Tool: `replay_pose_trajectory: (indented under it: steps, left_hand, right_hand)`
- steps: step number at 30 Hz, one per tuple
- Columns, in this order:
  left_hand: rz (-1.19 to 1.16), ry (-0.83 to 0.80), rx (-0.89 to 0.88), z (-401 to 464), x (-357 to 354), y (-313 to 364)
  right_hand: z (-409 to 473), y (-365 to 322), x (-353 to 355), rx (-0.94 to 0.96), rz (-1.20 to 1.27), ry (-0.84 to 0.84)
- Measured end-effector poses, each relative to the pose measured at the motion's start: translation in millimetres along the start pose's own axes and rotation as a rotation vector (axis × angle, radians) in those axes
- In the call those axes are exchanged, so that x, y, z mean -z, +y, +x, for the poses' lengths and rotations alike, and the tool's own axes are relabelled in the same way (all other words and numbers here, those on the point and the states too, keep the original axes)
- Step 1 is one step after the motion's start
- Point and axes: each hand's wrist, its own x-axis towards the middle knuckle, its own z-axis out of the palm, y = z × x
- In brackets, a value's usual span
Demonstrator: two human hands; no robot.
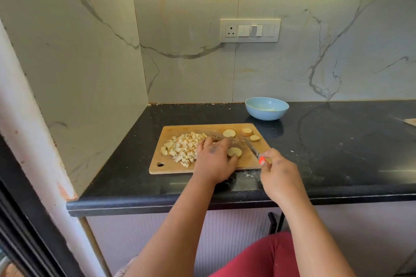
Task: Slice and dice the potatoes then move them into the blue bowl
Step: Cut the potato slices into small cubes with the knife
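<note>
On the board [157, 157], my left hand [213, 159] lies flat, fingers straight, by a slice [234, 152]; dice [182, 146] are heaped left.
My right hand [278, 172] grips the knife [254, 150]; behind, the bowl [266, 108] looks nearly empty.

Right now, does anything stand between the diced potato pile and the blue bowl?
Yes. Loose potato slices lie on the cutting board between the diced potato pile and the blue bowl, and the knife crosses that path too.
</note>
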Motion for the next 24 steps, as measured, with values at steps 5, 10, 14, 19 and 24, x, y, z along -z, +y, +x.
replay_pose_trajectory:
  steps: [5,10,14,19,24]
  left_hand:
    - [0.011,0.016,0.005,0.9,-4.5,-2.9]
    - [0.016,0.020,0.017,0.3,-3.4,-1.5]
    - [0.028,0.025,0.025,0.5,-5.0,-2.9]
    - [0.058,0.026,0.028,-1.1,-1.3,-0.3]
    - [0.055,0.029,0.057,0.7,-4.6,-3.1]
  right_hand:
    - [-9.1,-7.2,-1.0,0.047,-0.046,0.059]
    - [-10.6,-10.2,-1.3,0.065,-0.069,0.033]
    - [-12.4,-11.7,-5.9,0.062,-0.081,0.012]
    - [-11.9,-16.1,-10.3,0.036,-0.138,-0.015]
    - [-9.1,-23.5,-10.6,0.026,-0.157,-0.053]
